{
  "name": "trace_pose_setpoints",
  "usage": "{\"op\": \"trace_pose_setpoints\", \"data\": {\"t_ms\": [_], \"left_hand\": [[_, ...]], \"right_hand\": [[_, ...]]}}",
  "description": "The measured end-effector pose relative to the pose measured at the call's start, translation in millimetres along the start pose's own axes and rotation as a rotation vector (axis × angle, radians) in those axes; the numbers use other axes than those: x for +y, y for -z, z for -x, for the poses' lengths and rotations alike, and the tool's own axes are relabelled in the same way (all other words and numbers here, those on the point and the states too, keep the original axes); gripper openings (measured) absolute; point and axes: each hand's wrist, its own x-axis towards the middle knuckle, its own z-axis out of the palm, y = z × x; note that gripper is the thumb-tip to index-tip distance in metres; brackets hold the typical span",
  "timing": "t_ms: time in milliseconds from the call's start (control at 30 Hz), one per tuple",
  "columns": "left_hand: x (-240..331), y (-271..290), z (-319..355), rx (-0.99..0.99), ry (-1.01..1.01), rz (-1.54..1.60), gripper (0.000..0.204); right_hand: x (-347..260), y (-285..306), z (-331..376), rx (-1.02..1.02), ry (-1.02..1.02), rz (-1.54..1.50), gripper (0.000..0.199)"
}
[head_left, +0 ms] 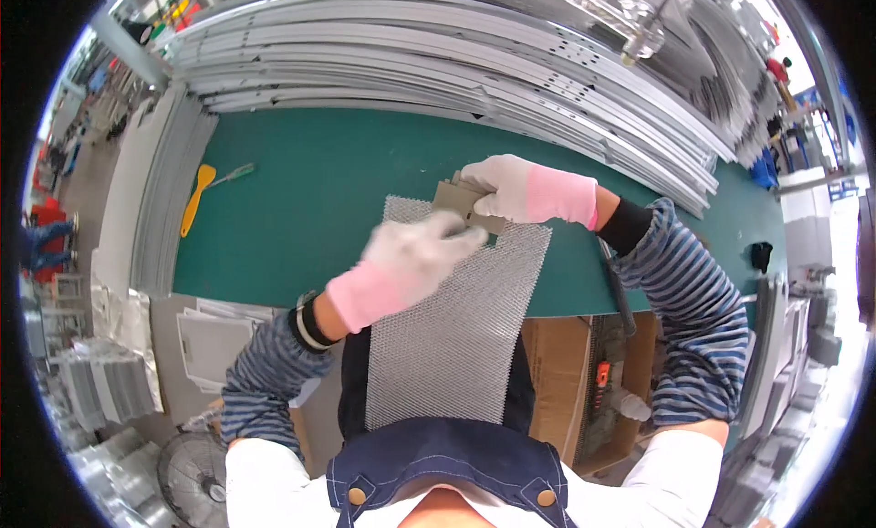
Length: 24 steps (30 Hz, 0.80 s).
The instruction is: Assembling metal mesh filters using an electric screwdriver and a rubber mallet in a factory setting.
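A sheet of silver expanded metal mesh [447, 336] runs from the green table toward my lap, its far end on the tabletop. Over that far end my right hand [511, 190], in a white glove with a pink cuff, grips a small flat grey-tan plate [456, 199]. The plate's edges look layered, but I cannot tell how many pieces there are. My left hand [415, 254], gloved the same way, hovers just beside the plate above the mesh. Its fingers are apart and slightly blurred, with nothing visible in them.
Long grey metal profiles [411, 62] are stacked along the table's [301, 227] far side, with more panels [164, 199] at its left edge. A yellow scraper [196, 199] and a thin-shafted tool [233, 176] lie at the left. Below the table's near edge stands a cardboard box [557, 373].
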Motion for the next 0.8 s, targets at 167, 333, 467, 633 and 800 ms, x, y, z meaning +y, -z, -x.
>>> {"op": "trace_pose_setpoints", "data": {"t_ms": [167, 333, 467, 633, 800], "left_hand": [[-48.8, 40.1, -37.2, -0.16, 0.111, -0.066, 0.019], [-52.3, 47.8, -49.4, -0.634, 0.507, 0.516, 0.025], [-56.3, 49.2, -42.1, -0.599, 0.574, 0.603, 0.02], [-48.7, 57.1, -48.7, -0.562, 0.575, 0.63, 0.018], [-26.3, 62.8, -56.7, -0.417, 0.614, 0.561, 0.018]], "right_hand": [[-13.9, -0.6, 11.8, 0.018, 0.083, -0.033, 0.032], [-21.6, -11.3, 24.8, 0.139, -0.103, -0.199, 0.033], [-28.7, -5.2, 28.7, 0.078, -0.092, -0.113, 0.031], [-18.9, -10.3, 23.7, -0.037, -0.008, -0.112, 0.031], [-36.6, -30.3, 32.7, 0.1, -0.196, 0.214, 0.05]]}}
